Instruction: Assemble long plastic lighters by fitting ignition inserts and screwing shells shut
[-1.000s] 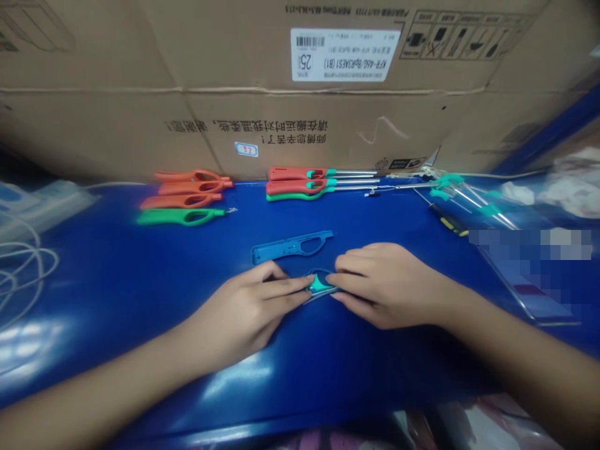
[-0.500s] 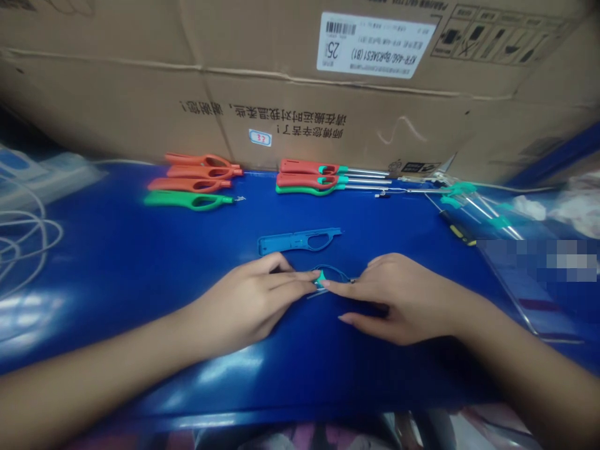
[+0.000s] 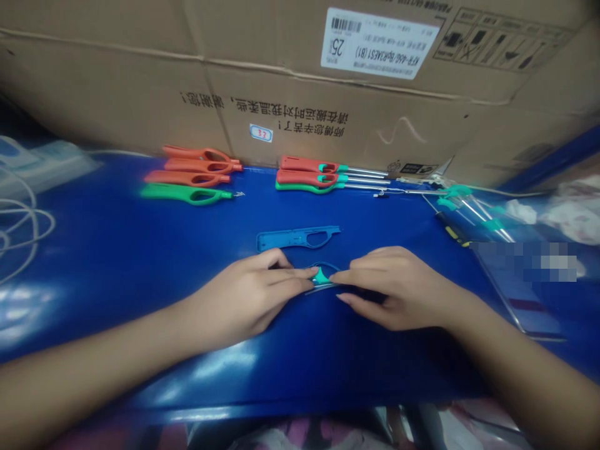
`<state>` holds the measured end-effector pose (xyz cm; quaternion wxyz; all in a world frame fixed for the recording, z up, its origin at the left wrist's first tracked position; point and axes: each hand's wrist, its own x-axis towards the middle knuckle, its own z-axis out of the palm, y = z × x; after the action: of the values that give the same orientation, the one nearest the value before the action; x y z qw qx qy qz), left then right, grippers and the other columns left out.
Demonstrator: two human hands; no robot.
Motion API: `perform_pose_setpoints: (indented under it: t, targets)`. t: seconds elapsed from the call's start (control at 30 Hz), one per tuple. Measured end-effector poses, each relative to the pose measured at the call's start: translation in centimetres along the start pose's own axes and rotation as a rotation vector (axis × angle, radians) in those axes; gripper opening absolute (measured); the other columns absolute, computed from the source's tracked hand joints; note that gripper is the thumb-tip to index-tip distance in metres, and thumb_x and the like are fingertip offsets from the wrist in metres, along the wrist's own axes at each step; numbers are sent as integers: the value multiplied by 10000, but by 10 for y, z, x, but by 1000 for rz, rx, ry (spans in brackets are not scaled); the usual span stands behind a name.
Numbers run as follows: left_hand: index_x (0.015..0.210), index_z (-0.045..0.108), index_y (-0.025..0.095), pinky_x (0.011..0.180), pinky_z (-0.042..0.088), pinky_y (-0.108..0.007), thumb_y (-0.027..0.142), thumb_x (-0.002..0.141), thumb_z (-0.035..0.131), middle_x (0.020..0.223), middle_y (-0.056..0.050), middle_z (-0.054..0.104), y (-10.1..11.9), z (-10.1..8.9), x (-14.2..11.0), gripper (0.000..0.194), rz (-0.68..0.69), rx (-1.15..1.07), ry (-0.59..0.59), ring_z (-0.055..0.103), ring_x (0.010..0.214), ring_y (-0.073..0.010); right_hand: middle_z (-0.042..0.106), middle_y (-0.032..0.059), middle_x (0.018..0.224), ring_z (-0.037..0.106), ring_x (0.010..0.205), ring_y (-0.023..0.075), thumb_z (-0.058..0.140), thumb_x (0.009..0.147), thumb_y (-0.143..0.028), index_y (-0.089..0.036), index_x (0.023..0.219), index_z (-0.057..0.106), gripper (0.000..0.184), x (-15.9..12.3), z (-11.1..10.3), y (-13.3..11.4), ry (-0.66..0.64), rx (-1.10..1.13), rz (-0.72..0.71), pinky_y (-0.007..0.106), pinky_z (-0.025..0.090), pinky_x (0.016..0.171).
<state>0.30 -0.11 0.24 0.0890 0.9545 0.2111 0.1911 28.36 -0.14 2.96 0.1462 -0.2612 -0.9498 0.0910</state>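
Note:
My left hand and my right hand meet at the middle of the blue table. Both press their fingertips on a small teal trigger piece that sits in a blue handle shell lying under the hands. The shell is mostly hidden by my fingers. A second blue handle half lies flat just behind the hands, untouched.
Orange and green handle shells lie at the back left. Assembled red and green lighters with metal tubes lie at the back centre. Loose teal-tipped metal rods lie at the right. A large cardboard box stands behind. White cable coils at the left.
My right hand's fingers spread away from the teal piece half a second ago and have closed back onto it. My left hand has stayed in place.

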Motion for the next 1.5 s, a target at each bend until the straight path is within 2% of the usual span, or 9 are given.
perform_pose_setpoints:
  t: [0.17,0.37,0.63,0.77,0.93,1.03,1.1,1.27,1.5]
  targets:
    - [1310,609,156,892,580,-345,113,990,497,1319,-46,688,0,1,-1,341,-12,0,7,584,1031,-222,734,-15,803,625,666,115,554,993,-288,-199,1167,712,251,0,4,4,-17,-36,-18,282,392,652]
    - [1358,555,144,831,592,-339,133,1009,449,1044,-85,744,1,2,-3,364,-92,-2,-35,592,1052,-238,787,8,808,682,646,130,517,1019,-309,-229,1302,675,334,3,6,2,-152,-47,11,297,387,638]
    - [1422,500,203,905,580,-369,162,1019,454,1390,-67,630,1,1,-1,407,-108,-7,-47,588,1086,-222,795,29,829,699,679,140,513,1021,-307,-219,1306,681,342,6,5,-2,-190,-32,38,285,398,645]
    - [1411,513,197,911,573,-380,176,1031,444,1385,-70,633,-1,1,-2,387,-85,-3,-28,593,1108,-231,790,15,823,651,606,118,550,987,-313,-220,1342,651,381,6,0,6,-28,11,93,261,419,625]
    - [1388,541,216,909,561,-376,191,1019,463,1294,-75,675,-4,1,-4,378,-82,20,-4,625,1095,-229,769,53,979,672,756,183,523,978,-375,-230,1283,688,376,-11,-29,45,295,-264,578,311,506,736]
    - [1392,542,219,910,552,-384,207,992,497,1230,-85,690,-5,-2,-4,403,-105,35,6,640,1084,-237,701,109,1169,675,961,248,498,957,-361,-196,1371,612,459,-34,-49,77,152,-481,1014,365,508,906]
    - [1383,551,224,898,549,-385,226,982,515,1207,-83,697,-4,-5,-3,403,-131,42,9,648,1075,-242,660,190,1220,639,1107,330,507,925,-305,-123,1348,619,473,-51,-55,97,122,-536,1177,423,487,960]
    - [1336,600,251,930,533,-416,305,972,542,1222,-70,708,-4,-10,-5,372,-183,88,21,657,1092,-266,614,228,1278,607,1155,404,549,891,-398,-136,1320,625,509,-73,-54,124,27,-562,1413,483,500,917]
    - [1353,592,265,935,529,-457,402,948,576,1255,-64,702,-6,-12,-7,428,-181,168,-28,662,1096,-292,527,245,1354,523,1245,415,521,908,-408,-140,1394,553,557,-76,-55,136,22,-605,1485,486,473,953]
